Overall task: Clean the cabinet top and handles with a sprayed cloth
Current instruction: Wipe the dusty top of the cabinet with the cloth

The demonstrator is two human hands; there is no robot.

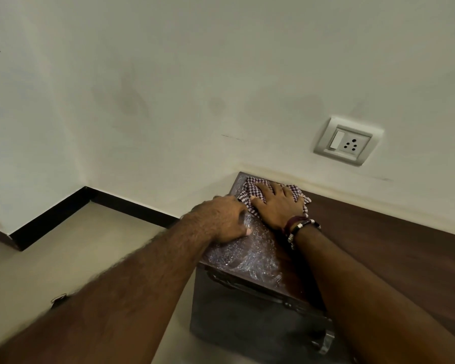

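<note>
Right hand (279, 206), fingers flat, presses checked cloth (250, 189) at cabinet top's (250, 256) far-left corner; left hand (226, 219), loosely curled, braces the left edge. Risk: foamy near streaks drying unwiped.

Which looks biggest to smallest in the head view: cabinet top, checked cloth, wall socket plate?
1. cabinet top, by far the largest.
2. checked cloth, but the right hand covers much of it.
3. wall socket plate, close to the cloth's visible patch, so 2 and 3 are unsure.
</note>
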